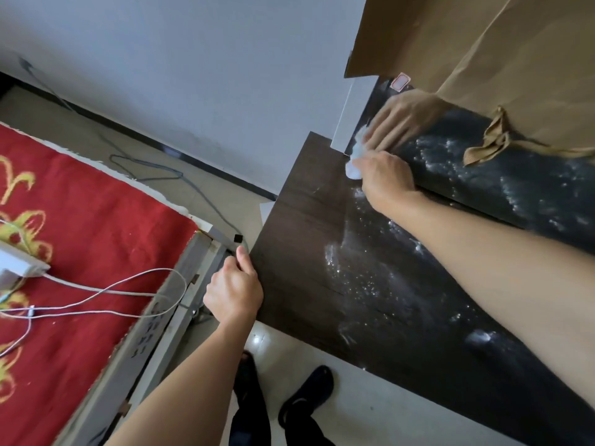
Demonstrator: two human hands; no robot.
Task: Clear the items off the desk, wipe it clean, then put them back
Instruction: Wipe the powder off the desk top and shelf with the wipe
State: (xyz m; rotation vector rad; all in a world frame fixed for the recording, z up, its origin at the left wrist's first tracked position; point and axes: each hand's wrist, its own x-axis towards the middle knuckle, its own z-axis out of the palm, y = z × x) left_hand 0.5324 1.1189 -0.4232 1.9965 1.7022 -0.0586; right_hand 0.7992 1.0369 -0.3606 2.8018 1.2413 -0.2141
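Observation:
The dark wood desk runs from the centre to the lower right, its top streaked with wet, shiny smears. My right hand is shut on a white cloth and presses it on the desk's far left corner, against a glossy dark back panel that mirrors the hand. My left hand grips the desk's near left corner edge, thumb on top. No loose items lie on the visible desk top.
A tan curtain with a tie hangs over the back panel. At left stands a bed with a red patterned cover, a white charger and cables. A grey cable trails over the floor. My dark shoes stand below.

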